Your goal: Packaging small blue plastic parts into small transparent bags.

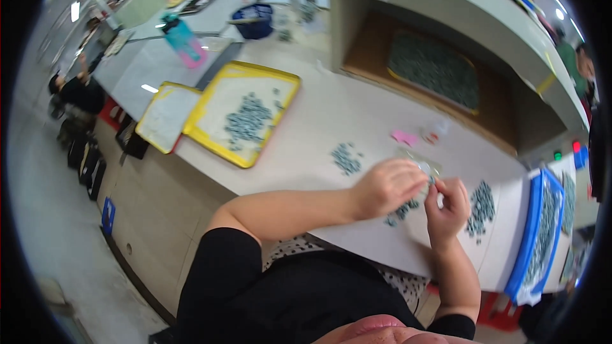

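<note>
Both hands meet at the lower right of the frame: the left hand (387,186) is curled with its fingertips pinched together over a small clear plastic bag (423,164) lying on the white worktable (319,121), and the right hand (448,207) is pinched shut beside it, apparently on one of the small grey-green parts, though the piece itself is too small to make out. Judging by how things lie, the work is partway along: a little heap of small grey-green parts (401,210) sits just under the hands, another small cluster (346,157) lies to the left of them, and a larger pile (480,207) rests to the right, so plenty appears still to be handled. The parts look like tiny, dull, bluish-grey pellets, loose and scattered at the edges of each heap. Further off, a yellow-rimmed flat tray (237,153) at the centre left of the frame holds more of them, a second yellow-rimmed tray (167,118) beside it looks bare, and a blue-edged tray (534,229) at the right edge carries a dense layer. A small pink slip (404,136) lies above the hands.
</note>
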The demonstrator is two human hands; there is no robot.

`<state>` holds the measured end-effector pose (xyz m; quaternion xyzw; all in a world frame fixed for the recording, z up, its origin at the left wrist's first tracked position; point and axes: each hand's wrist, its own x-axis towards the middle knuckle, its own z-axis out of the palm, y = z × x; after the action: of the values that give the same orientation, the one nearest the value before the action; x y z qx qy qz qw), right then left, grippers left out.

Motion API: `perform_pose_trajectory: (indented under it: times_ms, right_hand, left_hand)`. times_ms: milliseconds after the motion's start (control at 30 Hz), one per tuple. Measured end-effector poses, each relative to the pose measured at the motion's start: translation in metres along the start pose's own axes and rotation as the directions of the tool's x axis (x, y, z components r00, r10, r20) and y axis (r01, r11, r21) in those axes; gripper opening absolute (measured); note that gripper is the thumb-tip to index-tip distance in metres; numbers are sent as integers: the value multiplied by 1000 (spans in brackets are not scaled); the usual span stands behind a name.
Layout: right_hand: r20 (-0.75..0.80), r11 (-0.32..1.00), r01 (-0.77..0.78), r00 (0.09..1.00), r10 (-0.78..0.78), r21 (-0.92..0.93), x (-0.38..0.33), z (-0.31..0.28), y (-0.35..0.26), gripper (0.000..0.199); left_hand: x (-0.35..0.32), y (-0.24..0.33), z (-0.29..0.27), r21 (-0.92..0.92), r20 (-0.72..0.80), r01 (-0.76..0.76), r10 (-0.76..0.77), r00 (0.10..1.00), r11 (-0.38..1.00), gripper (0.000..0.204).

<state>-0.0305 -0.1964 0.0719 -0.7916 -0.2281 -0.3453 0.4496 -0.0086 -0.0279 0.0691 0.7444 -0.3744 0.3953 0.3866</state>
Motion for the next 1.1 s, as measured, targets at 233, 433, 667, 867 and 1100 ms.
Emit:
perform_pose_trajectory:
  times_ms: [233, 433, 667, 867, 1100]
  right_hand:
    - [-19, 995, -42, 999, 43, 88, 7, -3, -19, 15]
    - [15, 994, -60, 998, 59, 89, 6, -1, -14, 16]
    - [42, 999, -1, 999, 0, 35, 6, -1, -15, 16]
    - [33, 999, 5, 999, -6, 37, 1, 2, -15, 16]
    - [54, 998, 29, 998, -32, 47, 2, -1, -12, 17]
  left_hand:
    - [17, 19, -14, -122, -3, 78, -79, 997, 989, 20]
    - [14, 12, -14, -158, 20, 110, -108, 994, 981, 19]
    - [11, 9, -16, -176, 19, 96, -94, 995, 980, 19]
    - [5, 8, -13, -189, -3, 94, -96, 995, 977, 19]
    - [5, 6, -15, -208, 31, 100, -96, 995, 973, 19]
